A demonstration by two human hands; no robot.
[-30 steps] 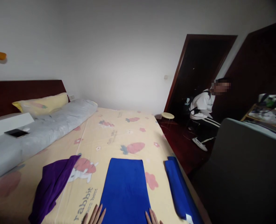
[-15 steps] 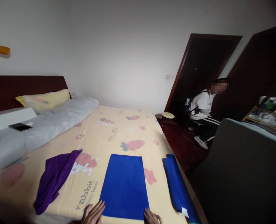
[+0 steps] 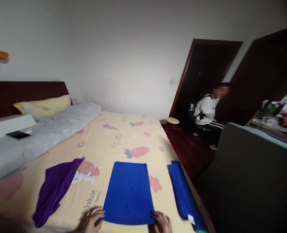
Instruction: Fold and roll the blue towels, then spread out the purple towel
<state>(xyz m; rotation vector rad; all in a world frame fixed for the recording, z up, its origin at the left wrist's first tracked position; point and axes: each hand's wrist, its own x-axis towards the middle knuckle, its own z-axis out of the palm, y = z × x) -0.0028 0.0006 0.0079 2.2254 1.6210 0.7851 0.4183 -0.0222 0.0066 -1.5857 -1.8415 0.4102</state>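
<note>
A blue towel (image 3: pixel 128 192) lies flat on the bed in front of me, its near edge slightly bowed. At its near left corner, the fingers of my left hand (image 3: pixel 93 220) are closed on the cloth. My right hand (image 3: pixel 162 222) pinches the near right corner in the same way. To the left lies a crumpled purple cloth (image 3: pixel 56 189), apart from my hands. Along the bed's right edge are rolled or folded blue cloths (image 3: pixel 181 191) with a white tag (image 3: pixel 191 219).
The bed (image 3: pixel 114 139) has a cream printed sheet. A grey quilt roll (image 3: pixel 60 126), a phone (image 3: pixel 18 134) and a yellow pillow (image 3: pixel 43 106) are at the left. A dark panel (image 3: pixel 245 174) stands at right. Beyond it a person (image 3: pixel 205 108) sits near a stool (image 3: pixel 172 120).
My hands have gone from resting flat by the towel's near corners to gripping them. The near edge has shifted slightly away from me. The seated person's leg has drawn back.
</note>
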